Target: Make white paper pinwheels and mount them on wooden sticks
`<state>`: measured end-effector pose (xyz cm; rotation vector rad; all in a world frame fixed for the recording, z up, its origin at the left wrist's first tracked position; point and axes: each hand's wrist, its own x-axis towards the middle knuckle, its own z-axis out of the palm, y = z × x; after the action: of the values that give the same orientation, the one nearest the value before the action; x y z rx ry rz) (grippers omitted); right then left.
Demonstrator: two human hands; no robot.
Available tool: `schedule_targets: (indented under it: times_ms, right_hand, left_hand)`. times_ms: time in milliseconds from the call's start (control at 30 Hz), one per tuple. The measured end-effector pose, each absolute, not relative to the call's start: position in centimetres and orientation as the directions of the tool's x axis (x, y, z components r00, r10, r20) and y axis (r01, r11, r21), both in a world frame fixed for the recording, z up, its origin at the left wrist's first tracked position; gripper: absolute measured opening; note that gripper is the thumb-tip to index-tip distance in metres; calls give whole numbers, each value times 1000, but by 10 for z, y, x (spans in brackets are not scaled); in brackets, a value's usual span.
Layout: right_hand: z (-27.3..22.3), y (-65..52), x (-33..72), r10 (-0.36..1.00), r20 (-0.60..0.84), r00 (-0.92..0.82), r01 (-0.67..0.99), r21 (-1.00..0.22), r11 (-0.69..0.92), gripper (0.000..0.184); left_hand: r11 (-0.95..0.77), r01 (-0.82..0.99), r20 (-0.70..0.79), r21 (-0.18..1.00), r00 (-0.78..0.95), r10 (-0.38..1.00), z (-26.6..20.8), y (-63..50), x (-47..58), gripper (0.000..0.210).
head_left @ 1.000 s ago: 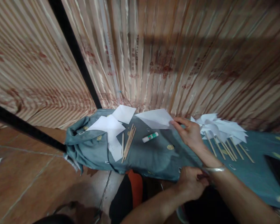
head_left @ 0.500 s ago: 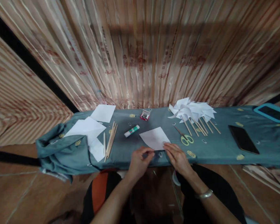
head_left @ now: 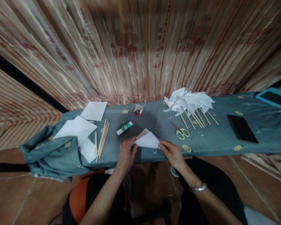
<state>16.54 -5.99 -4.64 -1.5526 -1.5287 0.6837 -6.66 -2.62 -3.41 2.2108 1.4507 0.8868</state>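
At the clock's centre, close to the front edge of the cloth-draped grey-green table (head_left: pixel 210 139), lies a white paper sheet folded to a triangle (head_left: pixel 148 140), its peak towards twelve. From seven o'clock the bare left forearm slants up, and the left hand (head_left: pixel 126 152), fingers curled and thumb nearest the body, grips the sheet's left corner. From five o'clock the right forearm, ringed by a shiny silver bangle (head_left: pixel 198 187), angles inward; the right hand (head_left: pixel 174 153) pinches the opposite corner between thumb and bent fingers. Green-handled metal scissors (head_left: pixel 182 133) lie at three o'clock, white paper pinwheels on wooden sticks (head_left: pixel 189 101) at one to two, a white-and-green glue stick (head_left: pixel 124 128) at ten, and slim pale wooden sticks (head_left: pixel 103 140) at nine.
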Motion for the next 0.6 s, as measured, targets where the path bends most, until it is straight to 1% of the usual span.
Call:
schedule_targets:
  times_ms: [67, 100, 133, 200, 267, 367, 467, 600]
  right_hand:
    - [-44, -51, 166, 978, 172, 122, 555, -828, 76, 25]
    - [-42, -46, 166, 978, 168, 124, 570, -819, 68, 25]
    - [-41, -42, 166, 979, 159, 126, 583, -810, 56, 24]
    - [-40, -35, 166, 984, 123, 127, 603, -798, 22, 24]
    - [-41, -31, 165, 988, 90, 129, 616, -787, -8, 23]
    - [-42, -30, 164, 989, 91, 116, 650, -760, -6, 25]
    - [-42, -30, 163, 988, 121, 94, 692, -721, 22, 25]
    - [-41, -30, 161, 984, 150, 92, 720, -693, 38, 24]
  left_hand:
    - [-495, 718, 410, 489, 311, 857, -32, -33, -59, 41]
    - [-539, 724, 437, 430, 356, 826, -32, -38, -55, 42]
    - [-586, 718, 441, 377, 417, 795, -32, -43, -50, 44]
    - [-659, 691, 389, 298, 542, 745, -33, -55, -41, 48]
    - [-675, 688, 311, 267, 602, 736, -36, -65, -35, 51]
    - [-649, 720, 225, 247, 609, 761, -41, -70, -32, 59]
    - [-624, 746, 191, 234, 594, 782, -43, -70, -33, 63]
    - [-615, 754, 179, 232, 588, 789, -44, -70, -34, 64]
